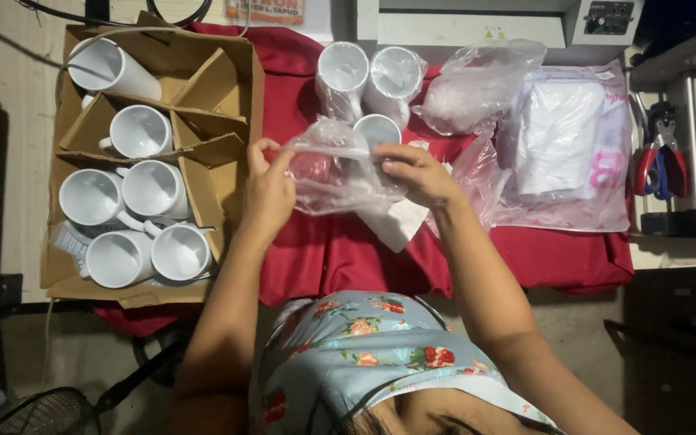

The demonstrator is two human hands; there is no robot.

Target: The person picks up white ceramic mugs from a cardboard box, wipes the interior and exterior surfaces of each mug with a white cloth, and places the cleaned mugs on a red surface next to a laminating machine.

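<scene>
Hands first, since they're closest to the camera: the left hand (267,189) and right hand (416,173) are both up over the middle of the table (324,258), which is covered in a red cloth. Between them is a clear plastic bag (336,173), and both sets of fingers are pinched onto it, left on its left edge, right on its right side near the top. So the bag's long axis runs side to side, hand to hand, and neither hand is really nearer than the other. Can't tell if there's anything inside; it just looks crumpled and see-through.

Right under the bag there's a white sheet of paper (400,221) lying on the cloth, and just beyond the right fingers sits an unwrapped white mug (378,129), mouth facing up.

Off toward the left edge of the table is a cardboard box (227,89) with dividers, holding six white mugs (155,189), some on their sides.

Further back, near the far edge, two wrapped mugs (368,76) in plastic stand side by side, touching. To the right of those is a heap of loose plastic bags (477,84), then a big bag of white stuff (561,145) toward the right edge. Red-handled pliers (660,157) sit off past that, on a separate stand.
</scene>
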